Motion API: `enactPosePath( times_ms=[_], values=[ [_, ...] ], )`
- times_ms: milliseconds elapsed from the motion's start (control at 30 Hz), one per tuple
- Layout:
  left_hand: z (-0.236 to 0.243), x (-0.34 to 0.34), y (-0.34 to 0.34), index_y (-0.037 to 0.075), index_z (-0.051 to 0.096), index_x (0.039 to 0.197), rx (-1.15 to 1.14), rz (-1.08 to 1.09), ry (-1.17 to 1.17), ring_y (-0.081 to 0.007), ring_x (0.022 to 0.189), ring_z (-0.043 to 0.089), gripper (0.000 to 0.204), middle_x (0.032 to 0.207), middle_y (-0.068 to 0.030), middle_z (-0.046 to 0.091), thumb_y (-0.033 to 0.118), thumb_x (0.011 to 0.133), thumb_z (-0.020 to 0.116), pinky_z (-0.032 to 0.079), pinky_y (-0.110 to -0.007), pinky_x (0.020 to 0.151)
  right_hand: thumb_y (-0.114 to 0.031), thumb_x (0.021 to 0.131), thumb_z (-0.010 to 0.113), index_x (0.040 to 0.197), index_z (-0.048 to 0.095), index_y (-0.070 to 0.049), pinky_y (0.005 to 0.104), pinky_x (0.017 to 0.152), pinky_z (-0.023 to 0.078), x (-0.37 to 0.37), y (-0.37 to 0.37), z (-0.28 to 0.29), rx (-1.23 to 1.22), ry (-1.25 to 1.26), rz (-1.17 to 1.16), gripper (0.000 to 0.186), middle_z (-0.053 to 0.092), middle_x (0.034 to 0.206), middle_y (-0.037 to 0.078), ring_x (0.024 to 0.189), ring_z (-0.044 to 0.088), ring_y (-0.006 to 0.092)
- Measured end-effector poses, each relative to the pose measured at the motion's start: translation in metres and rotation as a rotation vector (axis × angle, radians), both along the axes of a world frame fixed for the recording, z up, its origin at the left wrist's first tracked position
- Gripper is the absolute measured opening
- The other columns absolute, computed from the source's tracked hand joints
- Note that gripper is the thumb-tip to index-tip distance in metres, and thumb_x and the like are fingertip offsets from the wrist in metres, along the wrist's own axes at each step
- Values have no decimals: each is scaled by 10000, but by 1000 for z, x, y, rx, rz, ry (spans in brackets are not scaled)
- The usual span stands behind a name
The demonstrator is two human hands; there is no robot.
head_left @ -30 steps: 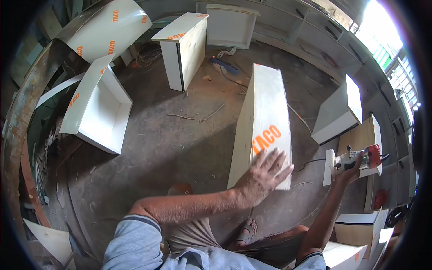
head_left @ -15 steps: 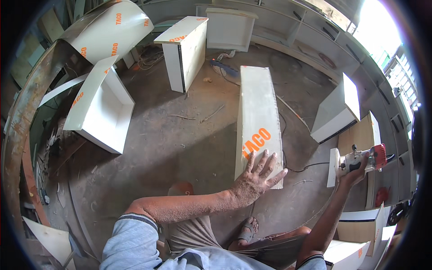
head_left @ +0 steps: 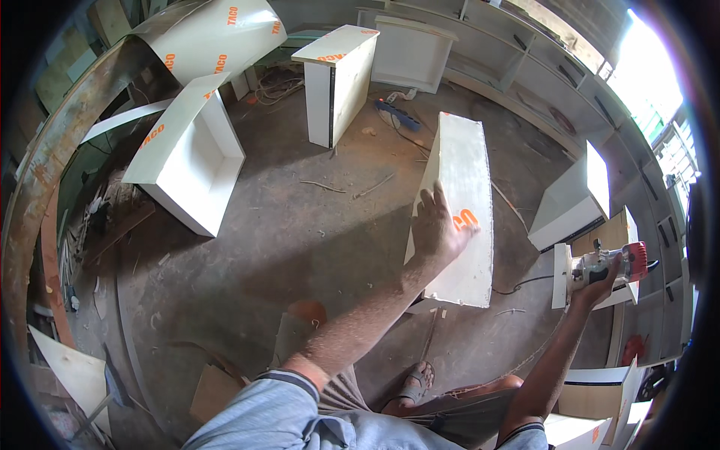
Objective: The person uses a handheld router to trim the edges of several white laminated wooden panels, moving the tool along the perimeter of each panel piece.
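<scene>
A white box-shaped drawer [head_left: 463,157] with orange print stands on the floor before me, its long pale panel facing up. At its left edge is my left hand [head_left: 439,229], thumb across the panel and fingers bent over the side; their tips are partly hidden. My right hand [head_left: 598,286], out to the right, is wrapped round a trim router [head_left: 609,266] with a red top, a silver body and a pale flat base. The router is held on its side, apart from the drawer. Its bit cannot be made out.
Other white drawers stand around: an open one [head_left: 187,161] at left, one upright [head_left: 341,86] at the back, another [head_left: 574,195] at right. A blue power strip [head_left: 397,116] and cables lie on the floor. White cabinets [head_left: 517,60] line the back right. A curved sheet [head_left: 210,34] leans back left.
My left hand has gone from lying flat on the drawer's panel to its left edge. The drawer has shifted slightly, and its left side now shows. The right hand still holds the router.
</scene>
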State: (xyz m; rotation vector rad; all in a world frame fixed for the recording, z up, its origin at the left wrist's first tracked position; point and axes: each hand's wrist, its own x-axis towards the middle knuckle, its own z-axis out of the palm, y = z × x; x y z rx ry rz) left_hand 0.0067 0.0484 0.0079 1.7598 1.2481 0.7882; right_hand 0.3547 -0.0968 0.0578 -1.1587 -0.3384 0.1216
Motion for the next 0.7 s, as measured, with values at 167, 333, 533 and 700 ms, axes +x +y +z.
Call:
enactPosePath(
  times_ms=[167,333,533,700],
  values=[
    [-95,29,49,-94,414,1242,188,359,10,-325,783,707,886,941,-213,667,562,769,776,580,-392,699,-428,888,685,1258,576,-96,327,704,518,-57,25,10,129,-15,119,509,603,987,35,832,613,171],
    [-49,34,4,-57,441,1121,49,204,-134,-326,741,702,733,851,-206,669,511,797,773,569,-414,666,-466,883,691,1345,531,-34,346,828,497,-35,4,13,123,-44,141,652,588,1101,57,953,597,188],
    [-89,-8,-29,-12,433,1009,75,331,-519,-337,704,660,613,805,-195,625,453,815,781,530,-440,646,-460,899,671,1340,535,-28,347,849,504,-43,6,18,70,-7,111,632,596,1145,68,979,605,203],
    [-50,-44,-10,26,450,888,208,488,-266,-202,660,684,529,694,-95,657,418,823,799,548,-342,591,-471,916,637,1328,544,-42,354,846,511,-15,5,5,62,14,165,602,603,1129,65,971,613,206]
  ],
)
